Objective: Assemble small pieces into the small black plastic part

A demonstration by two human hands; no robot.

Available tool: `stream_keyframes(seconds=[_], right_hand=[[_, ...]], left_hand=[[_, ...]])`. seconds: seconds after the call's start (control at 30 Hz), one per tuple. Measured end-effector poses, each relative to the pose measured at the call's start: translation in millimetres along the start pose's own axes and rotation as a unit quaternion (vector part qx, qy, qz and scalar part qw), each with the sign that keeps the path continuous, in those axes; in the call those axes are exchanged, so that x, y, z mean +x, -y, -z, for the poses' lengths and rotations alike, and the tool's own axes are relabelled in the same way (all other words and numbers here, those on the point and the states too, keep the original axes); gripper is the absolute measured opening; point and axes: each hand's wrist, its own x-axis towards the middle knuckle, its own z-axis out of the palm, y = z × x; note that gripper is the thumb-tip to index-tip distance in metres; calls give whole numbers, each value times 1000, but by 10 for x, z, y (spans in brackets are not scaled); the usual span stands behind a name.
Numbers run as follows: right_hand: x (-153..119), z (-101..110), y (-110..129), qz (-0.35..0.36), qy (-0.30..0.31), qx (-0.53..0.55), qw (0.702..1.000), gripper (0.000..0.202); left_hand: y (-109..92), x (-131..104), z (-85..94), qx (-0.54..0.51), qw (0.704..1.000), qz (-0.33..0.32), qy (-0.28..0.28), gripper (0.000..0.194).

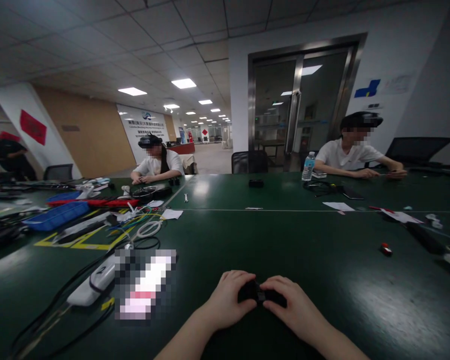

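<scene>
Near the front of the green table [225, 240], both hands grip a small black object [260, 295] low over the surface. My left hand [229, 299] is closed around its left end, thumb in front and fingers behind. On the opposite end, my right hand [291, 302] pinches it the same way. The fingers cover much of the object, so its exact kind cannot be made out. Whether it rests on the table is unclear.
To the left lie a white power strip [88, 290], a blurred-out bright panel [146, 290], cables [149, 229] and a blue tray [56, 216]. A red-and-black item [386, 249] lies right. Two people sit across, near a water bottle [308, 166] and a black box [256, 183].
</scene>
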Motion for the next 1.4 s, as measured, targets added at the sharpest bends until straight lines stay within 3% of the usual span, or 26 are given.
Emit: stream_keyframes(seconds=[0.17, 0.3, 0.63, 0.9, 1.23, 1.4], right_hand=[[-17, 16, 4, 7, 1, -13, 1000, 26], [-20, 13, 0, 5, 3, -21, 1000, 25], [-27, 35, 37, -4, 17, -9, 1000, 24], [-50, -1, -4, 0, -7, -11, 1000, 29], [-40, 36, 69, 0, 7, -22, 1000, 19], [-45, 35, 76, -8, 10, -18, 1000, 20]], left_hand=[[7, 3, 7, -8, 999, 34, 5, 49], [-9, 10, 17, 7, 1000, 5, 7, 40], [-35, -30, 34, 19, 1000, -14, 5, 46], [-65, -34, 39, 25, 1000, -18, 1, 44], [-33, -35, 14, 30, 999, -13, 4, 55], [-48, -21, 18, 33, 999, -16, 7, 41]])
